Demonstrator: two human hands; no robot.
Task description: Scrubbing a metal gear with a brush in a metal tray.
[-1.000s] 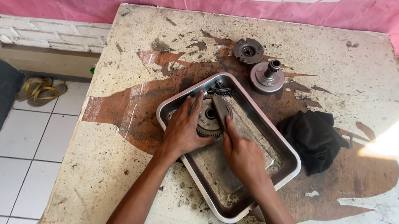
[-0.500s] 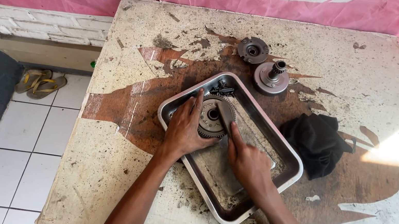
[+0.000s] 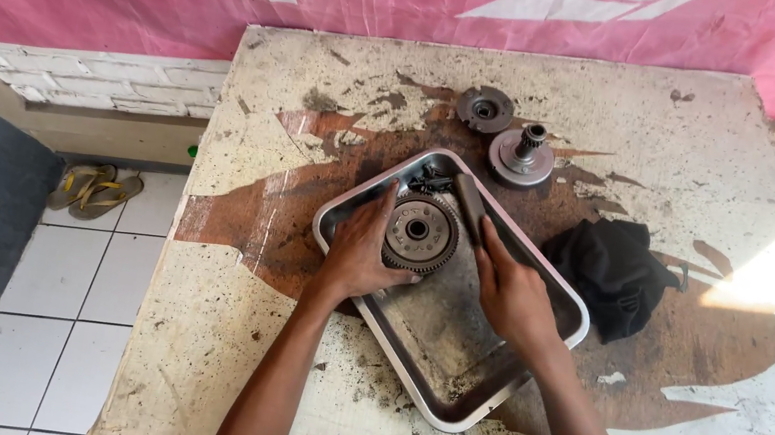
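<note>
Left hand point(image 3: 360, 254) still grips gear point(image 3: 420, 232).

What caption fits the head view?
Left hand steadies a toothed gear in a metal tray; right hand holds a brush.

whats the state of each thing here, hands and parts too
left hand: in the tray, gripping the gear's edge
right hand: holding a brush against the gear
gear: flat in the tray, dirty
brush: held, head by the gear
metal tray: on the table, grimy
black cloth: crumpled beside the tray
two round parts: lying untouched beyond the tray
table: stained, paint worn
</note>
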